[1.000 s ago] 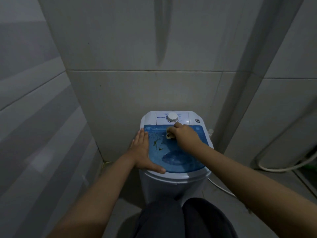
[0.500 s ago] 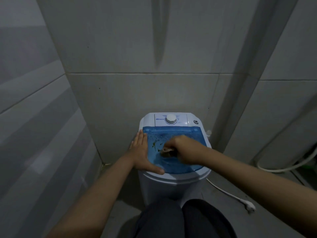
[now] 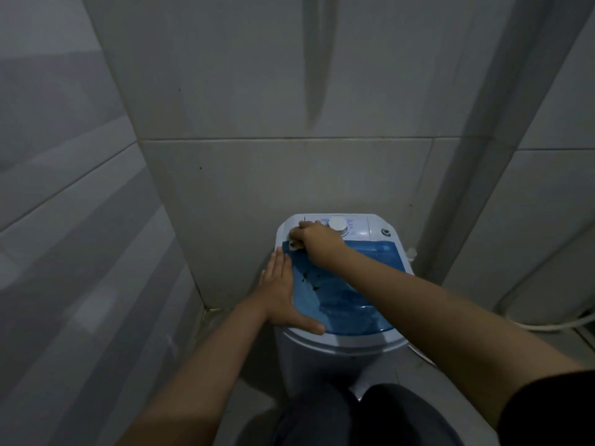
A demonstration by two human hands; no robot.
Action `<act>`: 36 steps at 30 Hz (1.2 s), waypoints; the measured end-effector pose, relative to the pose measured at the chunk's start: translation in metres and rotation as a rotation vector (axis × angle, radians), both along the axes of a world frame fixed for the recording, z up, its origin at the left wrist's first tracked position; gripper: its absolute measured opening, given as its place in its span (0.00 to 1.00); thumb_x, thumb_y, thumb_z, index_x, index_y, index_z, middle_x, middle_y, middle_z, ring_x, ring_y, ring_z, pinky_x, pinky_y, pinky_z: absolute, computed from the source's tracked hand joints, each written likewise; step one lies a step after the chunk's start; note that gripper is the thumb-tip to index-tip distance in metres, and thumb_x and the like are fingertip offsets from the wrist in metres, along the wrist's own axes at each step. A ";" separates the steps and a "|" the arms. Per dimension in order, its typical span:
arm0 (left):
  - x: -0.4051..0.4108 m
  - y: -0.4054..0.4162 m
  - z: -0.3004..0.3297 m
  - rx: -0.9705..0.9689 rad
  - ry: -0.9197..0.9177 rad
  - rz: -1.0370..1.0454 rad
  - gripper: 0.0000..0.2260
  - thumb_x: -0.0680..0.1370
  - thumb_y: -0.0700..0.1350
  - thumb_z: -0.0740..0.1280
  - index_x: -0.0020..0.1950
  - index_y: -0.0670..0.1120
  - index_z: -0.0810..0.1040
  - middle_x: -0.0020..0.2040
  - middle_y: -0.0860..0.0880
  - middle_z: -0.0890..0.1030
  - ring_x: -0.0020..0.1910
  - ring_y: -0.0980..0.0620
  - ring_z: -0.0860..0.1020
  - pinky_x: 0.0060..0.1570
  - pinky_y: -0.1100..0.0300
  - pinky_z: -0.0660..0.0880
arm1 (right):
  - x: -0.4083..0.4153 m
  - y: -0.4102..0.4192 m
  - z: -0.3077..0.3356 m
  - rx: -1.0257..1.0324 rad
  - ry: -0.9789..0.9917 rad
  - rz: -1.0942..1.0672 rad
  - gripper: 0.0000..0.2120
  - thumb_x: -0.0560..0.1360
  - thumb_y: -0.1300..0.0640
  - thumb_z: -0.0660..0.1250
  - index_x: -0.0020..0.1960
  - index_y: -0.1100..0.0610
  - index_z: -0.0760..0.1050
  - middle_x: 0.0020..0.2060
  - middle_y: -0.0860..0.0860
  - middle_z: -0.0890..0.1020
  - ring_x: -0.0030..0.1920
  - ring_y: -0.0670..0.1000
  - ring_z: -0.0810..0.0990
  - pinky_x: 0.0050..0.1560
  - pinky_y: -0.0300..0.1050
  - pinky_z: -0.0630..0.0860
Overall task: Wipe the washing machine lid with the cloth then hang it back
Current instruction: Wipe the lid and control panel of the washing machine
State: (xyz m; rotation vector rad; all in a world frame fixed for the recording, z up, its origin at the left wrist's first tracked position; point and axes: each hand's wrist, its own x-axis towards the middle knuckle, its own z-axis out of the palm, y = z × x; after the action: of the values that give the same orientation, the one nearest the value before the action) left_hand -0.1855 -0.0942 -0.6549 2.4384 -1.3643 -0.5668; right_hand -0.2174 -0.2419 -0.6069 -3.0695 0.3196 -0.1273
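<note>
Blue translucent washing machine lid [image 3: 351, 284] is steadied by my flat, unclenched left hand [image 3: 279, 292] so it won't shift while my right hand [image 3: 317, 240] clenches the cloth [image 3: 294, 246] at its far-left corner, scrubbing.

Lid [image 3: 354, 294]: translucent blue, closed flat on the white washer [image 3: 322, 365], dark specks on its left half. Cloth [image 3: 294, 245]: small, pale, bunched at the lid's rear left corner, mostly hidden.
</note>
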 end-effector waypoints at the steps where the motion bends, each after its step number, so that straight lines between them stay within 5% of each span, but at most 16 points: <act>1: 0.000 0.000 0.001 0.009 0.004 -0.001 0.71 0.49 0.77 0.68 0.74 0.47 0.27 0.75 0.47 0.27 0.73 0.48 0.26 0.75 0.41 0.41 | -0.001 0.002 -0.004 -0.038 0.000 0.007 0.18 0.75 0.67 0.60 0.65 0.59 0.72 0.61 0.59 0.75 0.58 0.62 0.75 0.57 0.52 0.72; 10: -0.005 0.001 0.006 0.075 -0.001 0.018 0.68 0.57 0.72 0.72 0.74 0.42 0.28 0.74 0.43 0.26 0.72 0.46 0.26 0.75 0.44 0.38 | -0.035 0.007 -0.008 -0.081 0.069 0.136 0.17 0.77 0.63 0.60 0.66 0.57 0.71 0.62 0.56 0.75 0.58 0.60 0.75 0.56 0.52 0.73; 17: -0.004 0.000 0.003 0.076 -0.032 0.048 0.69 0.56 0.72 0.72 0.75 0.40 0.31 0.75 0.42 0.27 0.73 0.46 0.28 0.75 0.45 0.38 | -0.070 0.027 -0.001 -0.078 0.136 0.203 0.27 0.74 0.62 0.65 0.72 0.55 0.64 0.69 0.55 0.70 0.65 0.60 0.70 0.65 0.52 0.68; 24: -0.005 -0.001 0.004 0.088 -0.050 0.054 0.69 0.56 0.71 0.72 0.75 0.40 0.30 0.75 0.42 0.27 0.74 0.45 0.29 0.75 0.45 0.37 | -0.100 0.031 0.005 -0.045 0.170 0.276 0.24 0.76 0.61 0.63 0.72 0.52 0.66 0.72 0.53 0.69 0.71 0.57 0.66 0.71 0.53 0.66; 36: -0.007 -0.002 0.006 0.096 -0.055 0.048 0.69 0.56 0.71 0.73 0.74 0.40 0.30 0.75 0.41 0.29 0.74 0.43 0.29 0.75 0.42 0.39 | -0.111 0.030 0.026 -0.075 0.326 0.293 0.22 0.73 0.65 0.67 0.66 0.52 0.73 0.58 0.53 0.78 0.57 0.54 0.77 0.57 0.47 0.75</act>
State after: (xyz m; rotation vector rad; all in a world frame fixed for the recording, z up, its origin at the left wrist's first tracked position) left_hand -0.1927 -0.0964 -0.6486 2.5735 -1.3248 -0.5703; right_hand -0.3287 -0.2122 -0.5813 -3.1596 -0.1304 0.3831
